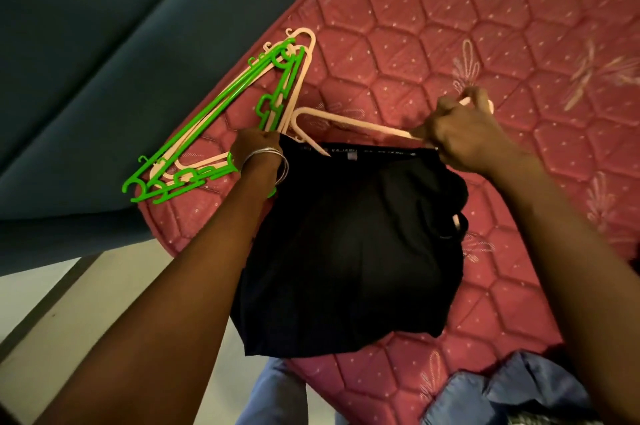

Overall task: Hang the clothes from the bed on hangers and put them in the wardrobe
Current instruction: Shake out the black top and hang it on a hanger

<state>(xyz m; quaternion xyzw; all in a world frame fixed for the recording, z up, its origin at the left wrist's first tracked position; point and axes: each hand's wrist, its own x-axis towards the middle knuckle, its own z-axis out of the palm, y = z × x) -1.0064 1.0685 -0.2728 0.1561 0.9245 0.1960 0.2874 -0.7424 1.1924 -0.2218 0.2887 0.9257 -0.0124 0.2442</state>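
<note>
Working near the mattress (450,26) corner, your right hand (464,133) is gripping the pink hanger (346,121) while your left hand (258,147) is pinching the black garment's (346,234) waistband; the loose cloth is probably risking slipping off.

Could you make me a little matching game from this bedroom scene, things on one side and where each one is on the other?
Things:
1. black garment
2. pink hanger
3. pile of hangers
4. blue cloth

Places:
A. at the mattress corner, left of the garment
B. bottom edge of the view
C. gripped by the right hand
D. waistband held by the left hand

Pairs: 1-D, 2-C, 3-A, 4-B
</note>
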